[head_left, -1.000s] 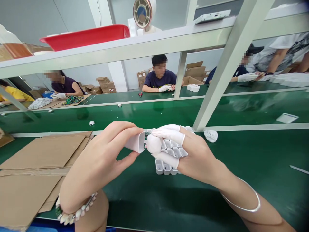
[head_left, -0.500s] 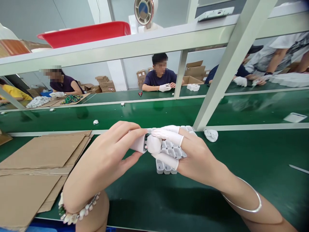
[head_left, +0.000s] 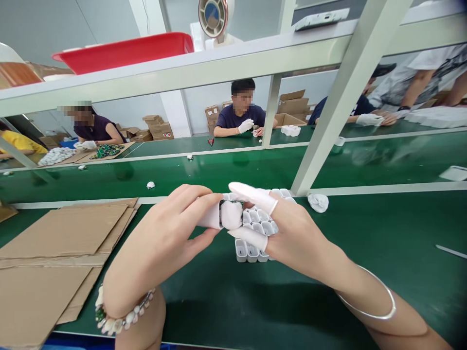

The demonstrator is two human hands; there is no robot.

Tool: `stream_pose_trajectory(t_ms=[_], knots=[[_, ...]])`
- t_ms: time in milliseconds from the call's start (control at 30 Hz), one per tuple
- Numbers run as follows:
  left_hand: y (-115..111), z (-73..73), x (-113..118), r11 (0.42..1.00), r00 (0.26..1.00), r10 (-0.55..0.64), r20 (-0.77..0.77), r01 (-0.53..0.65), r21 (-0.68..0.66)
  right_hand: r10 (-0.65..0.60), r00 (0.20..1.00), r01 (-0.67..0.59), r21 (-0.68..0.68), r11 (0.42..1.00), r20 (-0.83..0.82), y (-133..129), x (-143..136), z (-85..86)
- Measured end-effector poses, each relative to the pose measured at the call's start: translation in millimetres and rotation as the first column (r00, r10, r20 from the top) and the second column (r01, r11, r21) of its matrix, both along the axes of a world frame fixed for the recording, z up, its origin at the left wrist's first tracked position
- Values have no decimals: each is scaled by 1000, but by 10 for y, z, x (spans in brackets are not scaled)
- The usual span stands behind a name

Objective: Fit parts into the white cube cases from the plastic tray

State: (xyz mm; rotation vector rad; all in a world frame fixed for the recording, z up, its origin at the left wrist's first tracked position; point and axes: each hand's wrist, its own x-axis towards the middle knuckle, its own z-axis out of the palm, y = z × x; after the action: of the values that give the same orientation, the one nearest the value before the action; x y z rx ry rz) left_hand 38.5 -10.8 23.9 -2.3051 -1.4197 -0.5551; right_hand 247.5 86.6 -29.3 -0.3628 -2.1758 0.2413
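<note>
Head view: left hand [head_left: 164, 238] pinches a small white plastic housing [head_left: 213, 217] between thumb and fingers, held above the green surface [head_left: 365, 243], just over the near edge of a white cell tray [head_left: 257, 233]. Right hand [head_left: 292, 233] wears white finger cots [head_left: 255, 194] on thumb and two fingers; its thumb tip presses against the open end of the housing, where a bit of green circuit board [head_left: 221, 204] shows, index finger stretched out above, another cot-covered finger curled below. Both hands meet at the housing, raised off the surface. Beaded bracelet [head_left: 124, 316] on left wrist, thin silver bangle [head_left: 379, 301] on right wrist. Tray lies on the surface directly under and behind the hands, its cells partly hidden. Flat cardboard sheets [head_left: 62, 243] lie to the left on the surface. Crumpled white glove [head_left: 318, 202] sits right of the tray, near the slanted frame post [head_left: 339, 102]. Beyond, a green conveyor belt [head_left: 219, 170] carries small white parts [head_left: 150, 184]. Red bin [head_left: 124, 51] on the overhead shelf. Across the belt other people sit at work, one in a dark shirt [head_left: 242, 116] with a white-gloved hand raised.
</note>
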Motion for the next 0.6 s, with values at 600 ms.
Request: stream_pose_trajectory(t_ms=[600], knots=[[95, -27, 137, 993, 940, 12, 342, -52, 108, 60, 991, -46, 119, 992, -122, 127, -45, 13]])
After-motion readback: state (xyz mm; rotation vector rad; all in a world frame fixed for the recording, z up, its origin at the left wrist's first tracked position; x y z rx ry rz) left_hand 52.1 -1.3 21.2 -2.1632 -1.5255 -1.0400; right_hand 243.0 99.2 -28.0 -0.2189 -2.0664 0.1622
